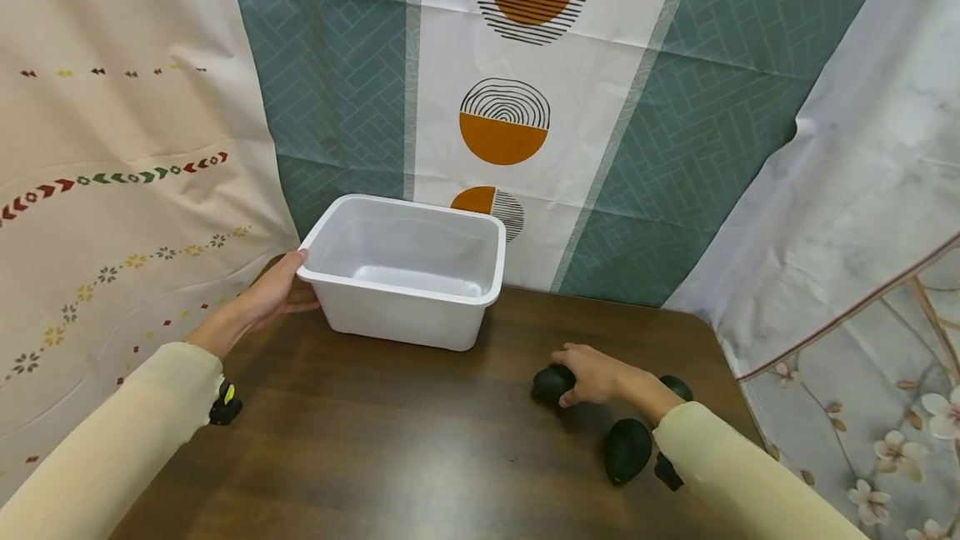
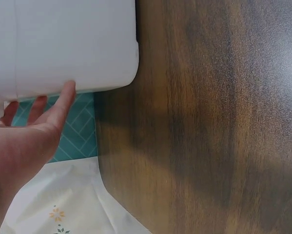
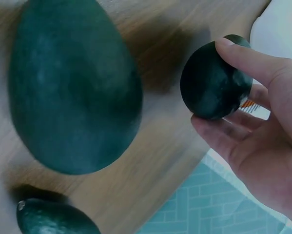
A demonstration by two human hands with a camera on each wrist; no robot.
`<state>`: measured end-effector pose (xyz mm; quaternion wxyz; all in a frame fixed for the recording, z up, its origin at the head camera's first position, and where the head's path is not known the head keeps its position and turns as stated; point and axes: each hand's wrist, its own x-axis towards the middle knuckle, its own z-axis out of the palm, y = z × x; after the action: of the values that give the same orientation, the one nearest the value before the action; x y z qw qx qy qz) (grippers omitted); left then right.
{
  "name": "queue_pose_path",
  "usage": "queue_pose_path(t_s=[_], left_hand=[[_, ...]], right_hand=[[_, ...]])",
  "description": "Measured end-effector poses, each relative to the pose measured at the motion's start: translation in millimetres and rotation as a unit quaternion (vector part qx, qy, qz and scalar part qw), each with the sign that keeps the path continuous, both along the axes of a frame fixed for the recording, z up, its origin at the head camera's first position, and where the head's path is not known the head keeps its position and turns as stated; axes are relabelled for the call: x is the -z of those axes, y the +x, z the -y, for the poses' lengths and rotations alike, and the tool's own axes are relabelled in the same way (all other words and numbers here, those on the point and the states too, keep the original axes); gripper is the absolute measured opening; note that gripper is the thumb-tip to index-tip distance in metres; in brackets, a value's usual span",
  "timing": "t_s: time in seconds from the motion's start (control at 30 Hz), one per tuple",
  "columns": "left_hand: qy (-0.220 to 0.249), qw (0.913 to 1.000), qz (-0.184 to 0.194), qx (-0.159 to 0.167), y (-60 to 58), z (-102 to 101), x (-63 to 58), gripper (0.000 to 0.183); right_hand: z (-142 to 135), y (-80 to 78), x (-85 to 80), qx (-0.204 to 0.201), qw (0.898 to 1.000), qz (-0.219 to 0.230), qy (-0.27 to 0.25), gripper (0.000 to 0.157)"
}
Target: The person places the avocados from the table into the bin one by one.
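Observation:
My left hand [image 1: 273,290] holds the left end of a white plastic bin [image 1: 397,315]. The thumb lies at the rim's corner, and in the left wrist view the fingertips touch the bin's side wall. Nothing is seen inside the bin. Over on the right, my right hand [image 1: 596,375] grips a dark green avocado [image 1: 552,384], with thumb and fingers curled round it in the right wrist view. A second avocado [image 1: 627,450] lies near the right wrist. Partly hidden behind the forearm is a third avocado [image 1: 677,387].
Everything stands on a dark brown wooden table [image 1: 375,440]. Patterned curtains [image 1: 337,65] hang behind the bin and along both sides, close to the table's edges. The bin is at the back edge, left of the avocados.

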<state>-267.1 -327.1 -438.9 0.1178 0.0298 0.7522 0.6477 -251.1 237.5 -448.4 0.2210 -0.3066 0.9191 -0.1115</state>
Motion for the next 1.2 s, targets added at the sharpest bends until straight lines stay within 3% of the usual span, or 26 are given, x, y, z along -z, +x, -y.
queue_pose_path(t_s=[0.53,1.2], left_hand=[[-0.003,1.0,-0.001,0.0,-0.5,-0.1,-0.9,0.081],[0.002,1.0,0.001,0.007,-0.2,1.0,-0.9,0.079]], right_hand=[[29.9,-10.7,0.2,-0.041,0.997,-0.045,-0.04,0.058],[38.8,-26.0,1.3,-0.006,0.992,-0.097,-0.079,0.059]])
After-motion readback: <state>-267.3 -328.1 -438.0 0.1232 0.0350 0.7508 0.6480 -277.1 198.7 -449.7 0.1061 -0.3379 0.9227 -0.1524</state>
